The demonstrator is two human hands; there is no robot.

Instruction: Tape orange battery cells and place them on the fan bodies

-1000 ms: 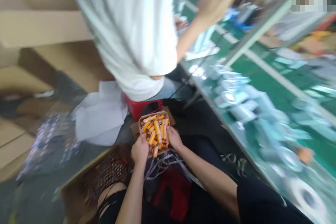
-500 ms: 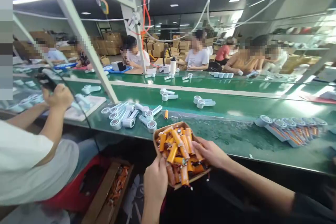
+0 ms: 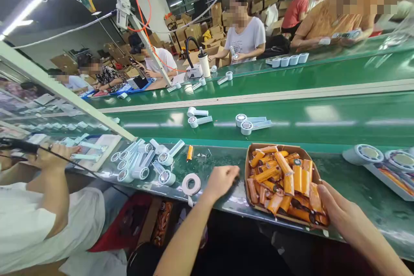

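Observation:
A shallow cardboard box (image 3: 247, 181) full of orange-wrapped cylindrical batteries (image 3: 284, 179) rests at the front edge of the green work surface. My right hand (image 3: 339, 211) grips its right side, thumb over the rim beside the batteries. Just left of the box, apart from it, my left hand (image 3: 223, 181) is held with its fingers curled in; I see nothing in it. A roll of white tape (image 3: 191, 184) lies left of that hand. One loose orange battery (image 3: 189, 152) lies behind the tape.
Light-blue handheld fan bodies (image 3: 140, 159) are piled at left, with others (image 3: 247, 125) on the green belt. More fan parts (image 3: 368, 155) lie at right. A co-worker's hand (image 3: 54, 155) holds a dark corded tool at left. A slanted metal post (image 3: 80, 99) rises behind the pile.
The box of batteries has moved right and from above my lap onto the work surface. My left hand has let go of it. The view has tilted and turned, and the tape roll now shows.

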